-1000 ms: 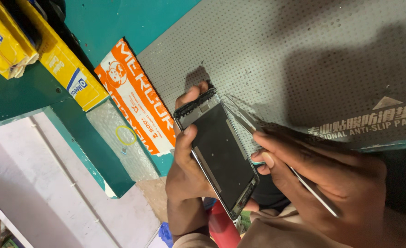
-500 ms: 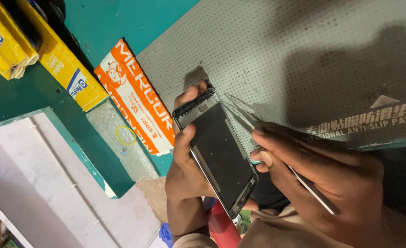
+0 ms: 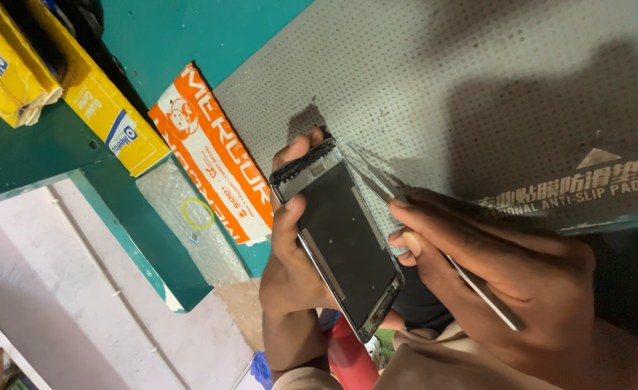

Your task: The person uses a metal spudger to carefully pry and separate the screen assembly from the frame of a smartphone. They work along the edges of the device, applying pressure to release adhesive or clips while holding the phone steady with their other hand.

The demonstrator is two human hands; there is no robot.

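My left hand grips an opened dark phone body by its edge, thumb laid on the inner plate, fingertips curled round the top. The phone is tilted above the near edge of a grey dotted anti-slip mat. My right hand pinches slim metal tweezers, whose tips lie just beside the phone's right edge. The tweezers' far end sticks out past my palm.
An orange and white packet lies on the green bench left of the mat, with a bubble-wrap pouch under it. Two yellow boxes sit at the upper left. Pale floor lies beyond the bench edge; a red object is below the phone.
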